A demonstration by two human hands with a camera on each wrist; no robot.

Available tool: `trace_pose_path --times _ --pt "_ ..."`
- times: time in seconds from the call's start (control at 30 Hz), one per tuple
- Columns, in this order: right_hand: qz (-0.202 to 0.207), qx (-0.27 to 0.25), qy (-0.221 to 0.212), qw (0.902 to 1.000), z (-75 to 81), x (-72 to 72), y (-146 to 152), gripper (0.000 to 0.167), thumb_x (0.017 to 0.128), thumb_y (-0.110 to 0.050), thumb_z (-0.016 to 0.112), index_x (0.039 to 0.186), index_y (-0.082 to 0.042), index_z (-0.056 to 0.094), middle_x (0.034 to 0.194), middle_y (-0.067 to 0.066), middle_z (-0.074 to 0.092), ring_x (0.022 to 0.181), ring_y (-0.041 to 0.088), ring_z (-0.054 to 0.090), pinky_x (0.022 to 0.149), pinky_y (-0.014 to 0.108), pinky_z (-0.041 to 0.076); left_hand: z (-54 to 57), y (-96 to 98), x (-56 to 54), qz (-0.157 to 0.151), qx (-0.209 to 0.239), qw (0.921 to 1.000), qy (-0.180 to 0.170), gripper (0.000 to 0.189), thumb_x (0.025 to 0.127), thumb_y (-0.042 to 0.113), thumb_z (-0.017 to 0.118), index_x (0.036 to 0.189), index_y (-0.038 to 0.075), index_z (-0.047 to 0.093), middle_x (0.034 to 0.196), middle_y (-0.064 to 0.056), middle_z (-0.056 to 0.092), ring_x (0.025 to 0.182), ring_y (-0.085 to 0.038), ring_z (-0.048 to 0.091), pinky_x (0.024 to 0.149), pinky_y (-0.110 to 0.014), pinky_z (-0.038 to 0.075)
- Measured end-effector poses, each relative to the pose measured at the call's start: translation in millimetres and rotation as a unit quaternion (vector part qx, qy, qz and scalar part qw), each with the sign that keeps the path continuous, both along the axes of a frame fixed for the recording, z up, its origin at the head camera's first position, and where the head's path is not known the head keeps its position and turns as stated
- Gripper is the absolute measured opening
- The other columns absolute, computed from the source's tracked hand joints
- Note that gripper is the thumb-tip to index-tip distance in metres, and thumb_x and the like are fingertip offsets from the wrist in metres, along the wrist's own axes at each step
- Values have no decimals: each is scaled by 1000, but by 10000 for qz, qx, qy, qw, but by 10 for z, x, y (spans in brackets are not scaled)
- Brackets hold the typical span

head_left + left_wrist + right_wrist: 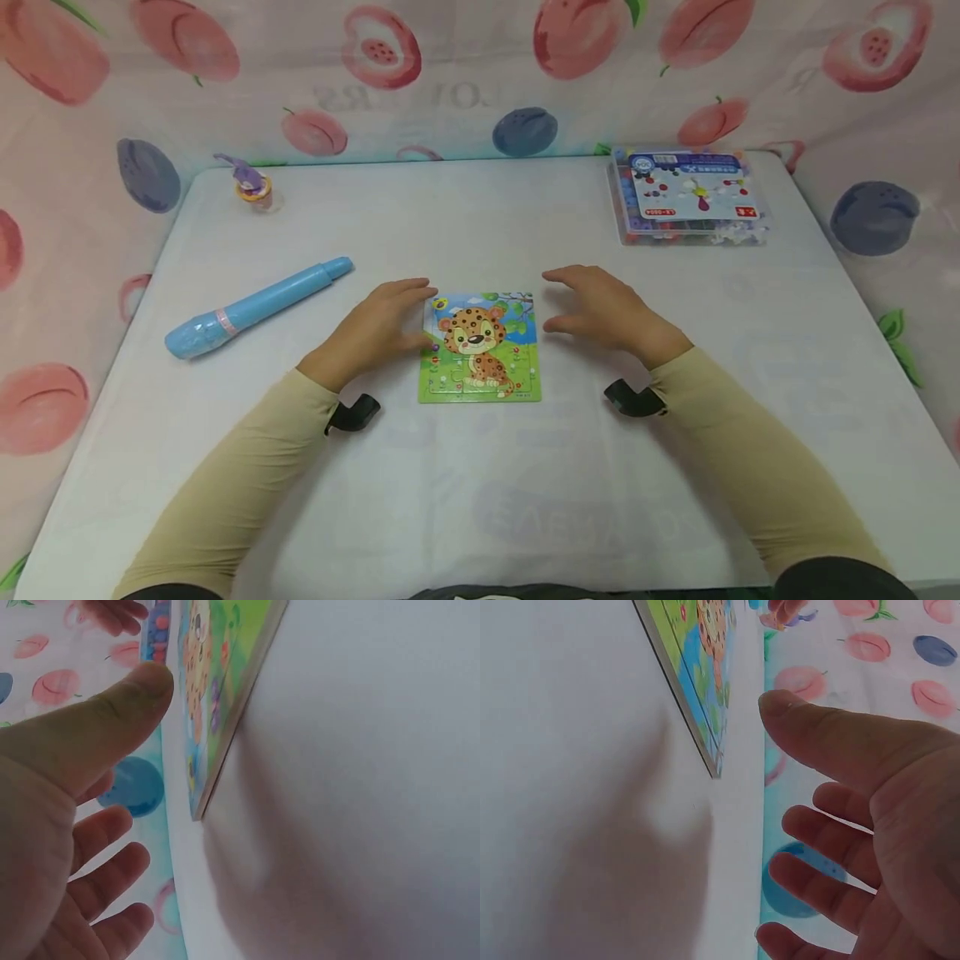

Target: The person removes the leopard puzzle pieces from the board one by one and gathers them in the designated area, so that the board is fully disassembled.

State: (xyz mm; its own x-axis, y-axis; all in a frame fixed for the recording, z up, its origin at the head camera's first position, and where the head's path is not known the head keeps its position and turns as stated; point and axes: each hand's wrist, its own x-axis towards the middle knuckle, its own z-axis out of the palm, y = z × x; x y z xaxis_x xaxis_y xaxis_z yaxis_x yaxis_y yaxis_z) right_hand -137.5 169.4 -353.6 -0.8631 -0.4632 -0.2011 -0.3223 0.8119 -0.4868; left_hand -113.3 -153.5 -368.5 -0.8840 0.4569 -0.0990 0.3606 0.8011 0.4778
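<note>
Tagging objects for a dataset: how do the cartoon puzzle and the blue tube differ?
Shape: puzzle flat and squarish; blue tube long and rounded.
Colour: puzzle multicoloured, with a spotted animal; blue tube mostly plain light blue, with a pinkish band.
Pose: puzzle roughly square to the camera; blue tube slanted.
Shared: both lie on the white table.

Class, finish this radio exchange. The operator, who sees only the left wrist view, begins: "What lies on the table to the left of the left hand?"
Observer: A light-blue tube, set at a slant left of the left hand.
Operator: Does the right hand touch the puzzle?
Observer: No, the right wrist view shows a gap between them.
Operator: What stands near the far left corner of the table?
Observer: A small purple-topped object.
</note>
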Motion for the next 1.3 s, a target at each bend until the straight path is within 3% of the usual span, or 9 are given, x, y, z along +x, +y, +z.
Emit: trace_pose_path --times 0.3,0.7,1.07,1.3 --pt "164 -173 -136 9996 -78 13 -192 63 87 -22 80 141 -2 54 141 14 56 136 34 42 114 50 32 -85 117 14 -414 103 9989 -196 77 82 28 85 144 0 51 153 -15 43 142 -34 34 116 -46 29" --pt "280 -141 -252 9992 -149 1 -317 56 88 -19 78 137 -1 57 135 12 61 130 33 47 111 48 35 -158 287 4 -1017 9 9947 -124 80 80 39 85 143 1 53 147 -15 50 136 -34 41 114 -45 30" --pt "484 25 -203 9986 -167 -36 -371 56 88 -15 77 137 3 56 133 16 60 124 33 51 108 46 39 -153 345 24 -1088 -134 9940 0 81 80 44 84 142 1 54 146 -15 51 134 -33 42 111 -48 33" --pt "460 -131 -311 9984 -168 -37 -376 55 88 -12 77 136 4 56 133 17 59 125 32 51 110 45 38 -153 362 32 -1079 -140 9941 29 82 80 44 84 143 2 53 146 -14 51 134 -33 41 111 -50 33"
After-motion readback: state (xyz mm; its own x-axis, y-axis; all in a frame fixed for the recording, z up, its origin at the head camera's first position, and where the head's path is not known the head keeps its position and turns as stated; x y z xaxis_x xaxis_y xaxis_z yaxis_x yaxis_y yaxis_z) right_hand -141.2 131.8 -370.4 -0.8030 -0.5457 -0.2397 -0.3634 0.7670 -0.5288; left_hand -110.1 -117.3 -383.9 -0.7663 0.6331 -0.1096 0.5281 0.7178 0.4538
